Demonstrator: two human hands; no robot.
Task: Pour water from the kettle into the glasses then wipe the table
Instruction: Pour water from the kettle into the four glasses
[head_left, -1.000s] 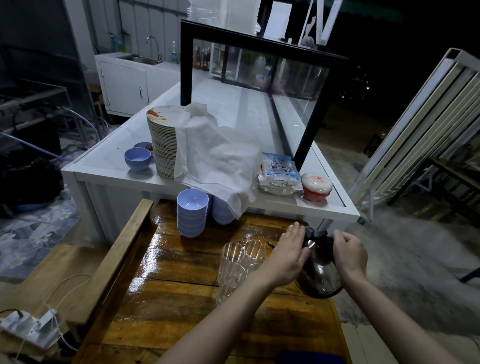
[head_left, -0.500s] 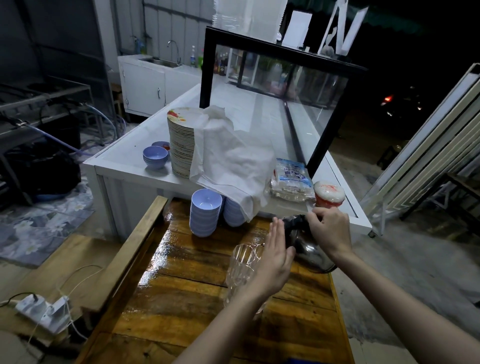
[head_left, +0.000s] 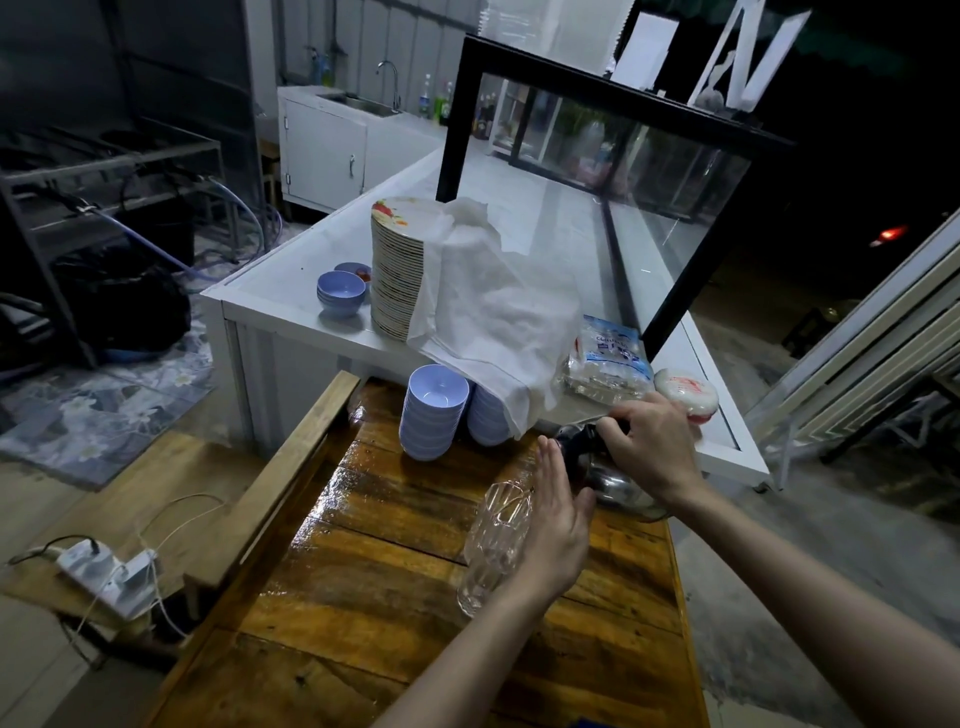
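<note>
A shiny steel kettle (head_left: 618, 480) with a black top stands at the far right of the wet wooden table (head_left: 395, 582). My right hand (head_left: 652, 449) grips its black handle from above. Clear glasses (head_left: 493, 545) stand clustered just left of the kettle, partly hidden by my left hand (head_left: 556, 525). That hand is flat with fingers straight, its palm beside the glasses and fingertips near the kettle's top. It holds nothing.
Two stacks of pale blue bowls (head_left: 434, 413) stand at the table's far end. Behind, a white counter (head_left: 291, 306) carries a plate stack (head_left: 397, 270) under a white cloth (head_left: 498, 317), a bag (head_left: 608, 364) and a red-lidded tub (head_left: 685, 392). A power strip (head_left: 104, 574) lies left.
My right hand shifted from the kettle's side to its top handle. My left hand left the kettle and went flat beside the glasses. The camera view swung slightly right and closer.
</note>
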